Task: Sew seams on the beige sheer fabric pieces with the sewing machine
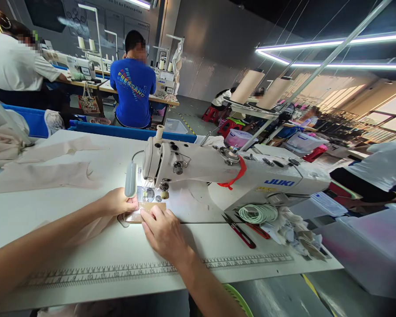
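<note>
Under the head of a white JUKI sewing machine [198,163], my left hand [117,203] pinches a piece of pale, thin fabric [94,230] between thumb and fingers. That fabric trails down and left beneath my forearm. My right hand [163,229] is closed, its thumb and bent fingers pressed together at the fabric's edge, close to my left fingertips. A flat tan piece [155,205] lies by my right fingers; its material is unclear. A small lamp [131,179] hangs just above my left hand and lights the needle area.
Pale cut pieces [42,176] lie at the table's left. Thread snips [240,233], a coil of green cord [258,214] and fabric scraps [298,231] sit right. A printed ruler [119,274] runs along the front edge. Several people work at other machines beyond.
</note>
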The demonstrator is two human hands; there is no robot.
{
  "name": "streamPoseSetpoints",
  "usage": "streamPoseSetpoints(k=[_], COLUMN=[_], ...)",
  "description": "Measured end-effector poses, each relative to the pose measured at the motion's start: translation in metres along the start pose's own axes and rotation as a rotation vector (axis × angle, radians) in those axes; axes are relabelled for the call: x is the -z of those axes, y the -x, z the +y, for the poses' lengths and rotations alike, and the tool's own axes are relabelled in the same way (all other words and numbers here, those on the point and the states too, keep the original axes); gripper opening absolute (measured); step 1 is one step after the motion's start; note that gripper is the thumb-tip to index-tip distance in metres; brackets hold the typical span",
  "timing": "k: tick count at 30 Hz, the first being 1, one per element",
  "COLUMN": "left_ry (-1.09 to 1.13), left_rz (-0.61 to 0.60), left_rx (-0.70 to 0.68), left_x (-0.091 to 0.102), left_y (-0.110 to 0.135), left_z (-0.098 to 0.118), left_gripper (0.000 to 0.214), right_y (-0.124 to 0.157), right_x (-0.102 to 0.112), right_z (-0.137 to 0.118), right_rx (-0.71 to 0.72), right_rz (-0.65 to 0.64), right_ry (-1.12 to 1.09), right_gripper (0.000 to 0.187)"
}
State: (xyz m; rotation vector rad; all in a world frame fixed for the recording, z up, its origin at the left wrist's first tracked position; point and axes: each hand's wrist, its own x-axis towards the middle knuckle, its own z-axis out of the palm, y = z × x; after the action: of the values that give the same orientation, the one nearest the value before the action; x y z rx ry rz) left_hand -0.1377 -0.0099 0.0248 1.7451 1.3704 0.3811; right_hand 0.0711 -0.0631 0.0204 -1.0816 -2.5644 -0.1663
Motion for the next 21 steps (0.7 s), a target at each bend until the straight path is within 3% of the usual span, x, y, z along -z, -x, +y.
streamPoseSetpoints(k=[3,5,7,9,11,13,17,21], left_ry=[-0.062,-0.209,-0.459,-0.673,-0.776,-0.817,-0.921,-0.951], left_rz=[-0.015,0.065,0.191,0.301,0.382,0.470,0.476,0.435], left_rx=[0.009,-0.047,-0.201,-0.440,-0.662,-0.771,-0.752,-0.737], left_x=[0.001,0.000,-0.005,-0.013,-0.025,-0.036,-0.050,-0.050], left_y=[0.006,0.014,0.025,0.037,0.047,0.054,0.055,0.049], left_z=[0.008,0.013,0.016,0.014,0.008,0.001,-0.010,-0.011], left_gripper=[0.016,0.014,0.019,0.030,0.036,0.034,0.031,0.030], right_y=[-0.001,-0.002,-0.002,-0.001,-0.002,-0.002,-0.003,-0.004], right_x=[-0.002,-0.004,-0.006,-0.007,-0.007,-0.006,-0.004,-0.004], right_z=[-0.002,-0.003,-0.004,-0.004,-0.004,-0.005,-0.007,-0.003], right_rx=[0.005,0.010,0.015,0.022,0.030,0.035,0.040,-0.001], right_rz=[0.005,0.014,0.027,0.034,0.035,0.037,0.057,0.056], right_ry=[0.021,0.032,0.041,0.040,0.031,0.027,0.029,0.024], right_gripper=[0.018,0.020,0.021,0.021,0.019,0.019,0.022,0.018])
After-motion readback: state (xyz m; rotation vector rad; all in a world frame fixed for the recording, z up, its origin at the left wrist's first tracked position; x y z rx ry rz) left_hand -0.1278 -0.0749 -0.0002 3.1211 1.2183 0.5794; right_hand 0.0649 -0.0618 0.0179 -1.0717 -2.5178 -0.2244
